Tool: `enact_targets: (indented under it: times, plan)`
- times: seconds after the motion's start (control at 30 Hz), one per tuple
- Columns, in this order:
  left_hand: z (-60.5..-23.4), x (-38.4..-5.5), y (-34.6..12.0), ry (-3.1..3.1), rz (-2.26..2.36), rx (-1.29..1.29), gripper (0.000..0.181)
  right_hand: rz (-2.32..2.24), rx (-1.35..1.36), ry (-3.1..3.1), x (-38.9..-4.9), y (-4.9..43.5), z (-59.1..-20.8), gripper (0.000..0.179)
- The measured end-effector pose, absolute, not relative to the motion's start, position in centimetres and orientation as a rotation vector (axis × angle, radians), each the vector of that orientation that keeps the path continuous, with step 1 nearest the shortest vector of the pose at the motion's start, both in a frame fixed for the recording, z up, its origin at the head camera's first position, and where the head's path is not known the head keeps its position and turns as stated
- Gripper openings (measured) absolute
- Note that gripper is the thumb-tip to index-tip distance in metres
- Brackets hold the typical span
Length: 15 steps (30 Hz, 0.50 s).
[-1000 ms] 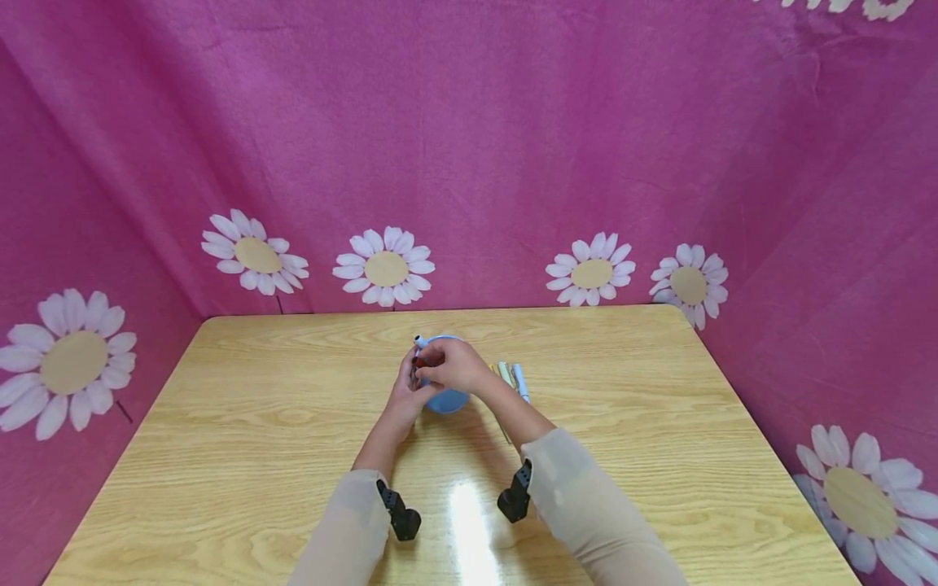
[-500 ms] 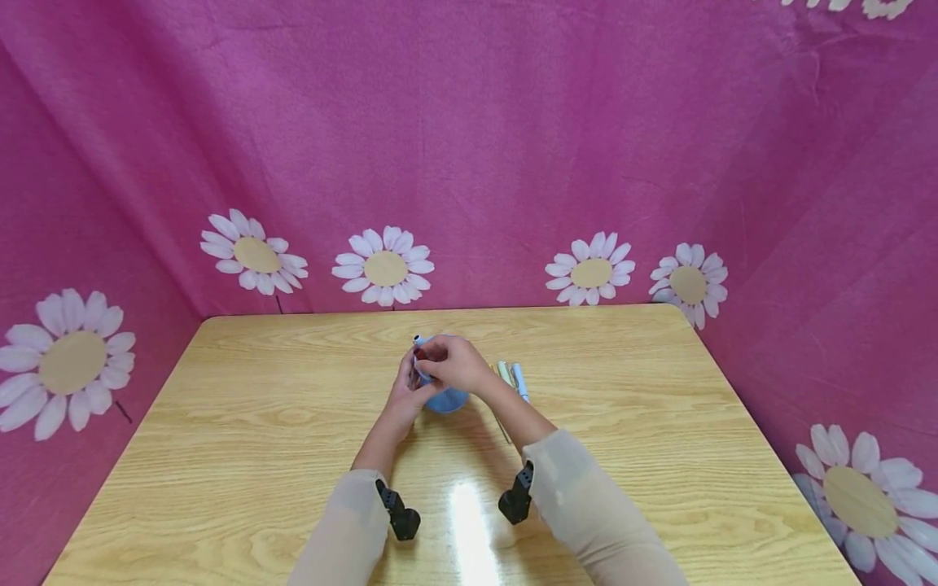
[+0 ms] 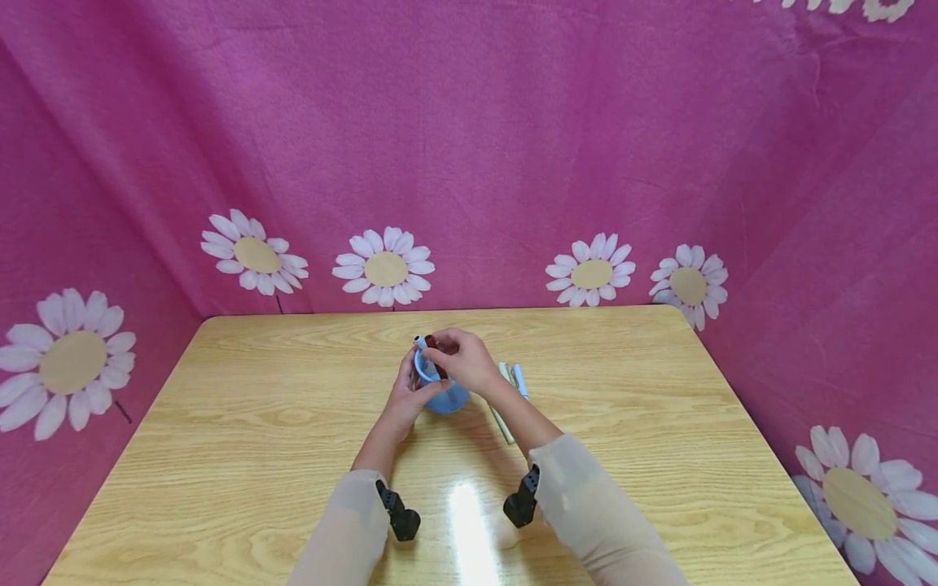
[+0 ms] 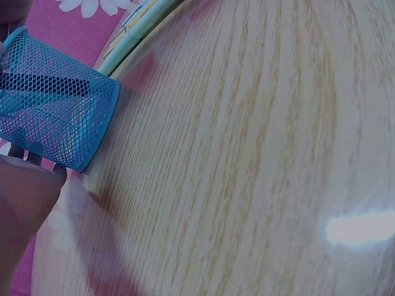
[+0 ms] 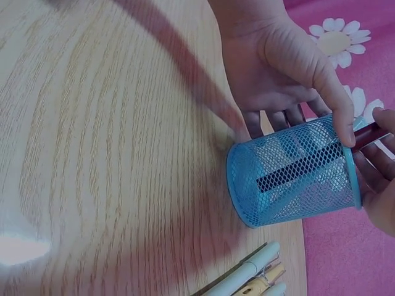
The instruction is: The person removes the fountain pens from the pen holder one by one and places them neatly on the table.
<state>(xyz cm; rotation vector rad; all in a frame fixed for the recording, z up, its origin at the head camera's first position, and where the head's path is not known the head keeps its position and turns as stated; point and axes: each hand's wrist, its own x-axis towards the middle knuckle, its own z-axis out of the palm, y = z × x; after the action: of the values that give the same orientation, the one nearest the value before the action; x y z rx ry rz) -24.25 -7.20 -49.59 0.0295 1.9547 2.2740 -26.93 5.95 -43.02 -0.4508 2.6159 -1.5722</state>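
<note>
In the head view a blue mesh pen cup (image 3: 449,400) stands near the middle of the table. My left hand (image 3: 405,399) grips it from the left, its thumb near the rim in the right wrist view. The right hand (image 3: 469,362) pinches the upper part of a dark red pen (image 3: 431,345) over the cup's mouth. Through the mesh, the dark red pen (image 5: 296,171) shows slanting down inside, its lower end a little above the base. A light blue pen (image 3: 420,343) also stands in the cup, leaning on the left rim.
Right of the cup lie a pale green pen (image 3: 504,373), a light blue pen (image 3: 519,380) and a yellow pen (image 5: 265,282), partly under the right forearm. The wooden table (image 3: 256,439) is bordered by a pink flowered cloth (image 3: 469,163).
My right hand has moved slightly right and up, bringing the dark red pen from the cup's left rim toward its middle. The left hand and cup have stayed put.
</note>
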Motion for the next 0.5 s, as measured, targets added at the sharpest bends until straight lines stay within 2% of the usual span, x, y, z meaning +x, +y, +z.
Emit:
enact_targets:
  times: [0.27, 0.5]
  plan:
    - [-50.0, -24.3, -7.2, 2.027, 2.224, -0.006, 0.086, -1.753, -0.372, 2.641, -27.0, 6.4, -42.7, 0.027]
    - [-49.8, -24.3, -7.2, 2.015, 2.226, -0.004, 0.088, -2.102, -0.24, 2.478, -27.3, 6.9, -41.9, 0.027]
